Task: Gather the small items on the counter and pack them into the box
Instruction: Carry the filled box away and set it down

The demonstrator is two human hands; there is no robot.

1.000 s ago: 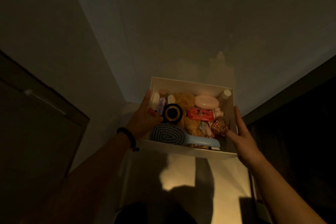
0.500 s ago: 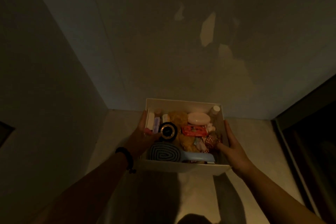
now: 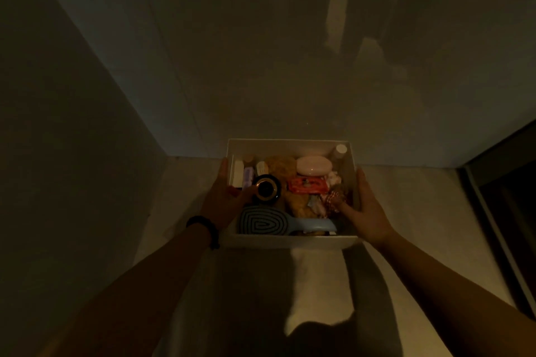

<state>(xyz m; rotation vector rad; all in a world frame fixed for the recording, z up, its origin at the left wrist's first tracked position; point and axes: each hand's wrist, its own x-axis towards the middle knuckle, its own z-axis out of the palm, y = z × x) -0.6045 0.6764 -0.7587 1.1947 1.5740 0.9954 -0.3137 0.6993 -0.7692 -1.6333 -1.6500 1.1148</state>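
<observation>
Dim light. White box (image 3: pixel 290 240) sits on the pale bench (image 3: pixel 185 197), its far edge close to the back wall (image 3: pixel 261 66); whether it touches the wall cannot be told. Left hand (image 3: pixel 223 200) grips the box's left side, thumb hooked over the rim beside a black round jar (image 3: pixel 266 187). Right hand (image 3: pixel 365 211) grips the right side, thumb inside near a patterned scrunchie (image 3: pixel 335 200). Box is packed: blue hairbrush (image 3: pixel 269 223) along the near edge, red packet (image 3: pixel 307 185), pink oval case (image 3: pixel 314 166), small bottle (image 3: pixel 340 151) in the far right corner. Side wall (image 3: pixel 58 153) closes the left; bare bench surface lies on both sides of the box and in front. Dark frame (image 3: pixel 493 197) bounds the right.
</observation>
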